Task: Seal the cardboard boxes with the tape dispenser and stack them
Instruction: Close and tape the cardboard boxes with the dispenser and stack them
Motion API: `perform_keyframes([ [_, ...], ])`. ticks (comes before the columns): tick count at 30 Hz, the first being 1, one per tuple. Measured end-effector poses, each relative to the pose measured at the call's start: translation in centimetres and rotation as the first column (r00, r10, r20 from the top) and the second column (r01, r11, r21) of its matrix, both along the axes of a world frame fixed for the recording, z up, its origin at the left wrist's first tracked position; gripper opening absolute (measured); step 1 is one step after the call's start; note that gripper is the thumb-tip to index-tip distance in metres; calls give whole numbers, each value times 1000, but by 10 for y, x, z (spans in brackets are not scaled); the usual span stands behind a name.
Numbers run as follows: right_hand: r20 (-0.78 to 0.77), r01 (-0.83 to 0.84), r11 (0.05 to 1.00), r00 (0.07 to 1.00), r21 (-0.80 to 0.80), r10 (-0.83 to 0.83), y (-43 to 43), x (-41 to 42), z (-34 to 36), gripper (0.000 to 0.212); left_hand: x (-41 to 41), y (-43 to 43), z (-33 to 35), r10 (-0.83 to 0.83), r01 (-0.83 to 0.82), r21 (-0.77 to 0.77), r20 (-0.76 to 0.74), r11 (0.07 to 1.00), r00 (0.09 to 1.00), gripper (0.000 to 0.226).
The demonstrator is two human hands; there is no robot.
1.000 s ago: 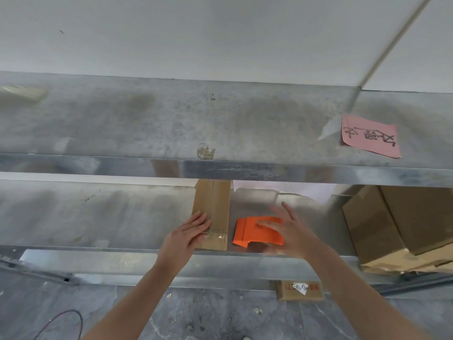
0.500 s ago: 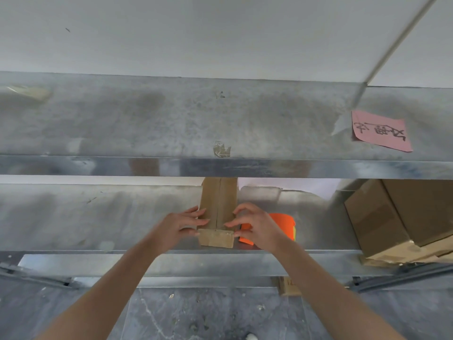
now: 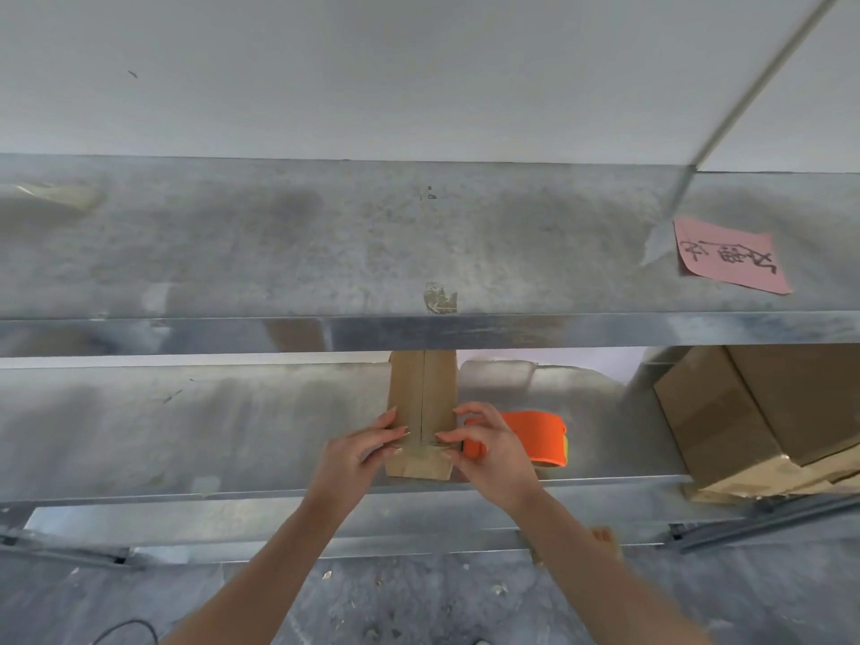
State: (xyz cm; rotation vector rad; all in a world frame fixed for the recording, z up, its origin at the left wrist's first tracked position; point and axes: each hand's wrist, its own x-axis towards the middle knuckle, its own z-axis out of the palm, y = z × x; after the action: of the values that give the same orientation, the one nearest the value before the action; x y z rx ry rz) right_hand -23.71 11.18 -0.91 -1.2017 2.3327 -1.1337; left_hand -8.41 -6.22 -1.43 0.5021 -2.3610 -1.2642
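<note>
A narrow cardboard box (image 3: 421,398) lies lengthwise on the lower metal shelf (image 3: 186,425), its far end hidden under the upper shelf. A seam runs down the middle of its top, with tape at the near end. My left hand (image 3: 358,451) lies on the box's near left side, fingers stretched across its top. My right hand (image 3: 488,451) is at the near right corner, fingertips pressing on the top near the seam. The orange tape dispenser (image 3: 535,437) rests on the shelf just right of the box, partly behind my right hand.
The upper metal shelf (image 3: 419,253) overhangs the work area, with a pink handwritten note (image 3: 730,260) at its right. Larger cardboard boxes (image 3: 768,412) are piled on the lower shelf at the right. Below lies a grey floor (image 3: 419,598) with a cable at left.
My right hand let go of the orange dispenser and came left onto the box's near end. My left hand stayed on the box. The dispenser now lies on the shelf beside it.
</note>
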Motion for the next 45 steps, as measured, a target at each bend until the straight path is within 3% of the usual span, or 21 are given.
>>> perform_keyframes([
  [5, -15, 8, 1000, 1000, 22, -8, 9, 6, -2, 28, 8, 10, 1, 35, -35, 83, 2, 996, 999, 29],
  [9, 15, 36, 999, 999, 33, -36, 6, 13, 3, 31, 9, 5, -7, -1, 14, -185, 72, 983, 997, 53],
  [13, -19, 82, 996, 997, 39, -81, -1, 18, 1, 24, 3, -1, -12, -128, 174, -365, 147, 914, 981, 60],
  [16, -13, 100, 995, 995, 12, -100, 1, 25, 2, 26, 1, -2, -9, -154, 202, -288, 181, 936, 971, 70],
  [18, -9, 84, 996, 996, 21, -83, 1, 28, 6, 34, 1, -3, -2, -166, 189, -110, 187, 976, 968, 69],
  [23, 191, 126, 990, 972, 58, -135, 1, 32, 16, 78, -5, -3, 4, -183, 119, 278, 217, 953, 959, 113],
  [27, 169, 115, 982, 976, 150, -140, -4, 30, 15, 92, -22, -9, -8, -220, 185, 171, 219, 968, 951, 111],
  [31, 97, 159, 965, 978, 208, -182, 7, 33, 15, 96, -26, -9, -17, -165, 147, 114, 172, 983, 971, 100],
  [34, -18, 168, 937, 985, 307, -171, 27, 38, 15, 98, -17, -10, -20, -155, 139, 126, 129, 982, 979, 99],
  [41, -210, 193, 939, 968, 285, -135, 73, 42, 39, 93, 20, -4, 16, -198, 178, 161, 118, 971, 973, 94],
  [45, -350, 235, 940, 926, 246, -140, 100, 29, 57, 105, 14, 14, 58, -248, 232, 153, 95, 961, 964, 91],
])
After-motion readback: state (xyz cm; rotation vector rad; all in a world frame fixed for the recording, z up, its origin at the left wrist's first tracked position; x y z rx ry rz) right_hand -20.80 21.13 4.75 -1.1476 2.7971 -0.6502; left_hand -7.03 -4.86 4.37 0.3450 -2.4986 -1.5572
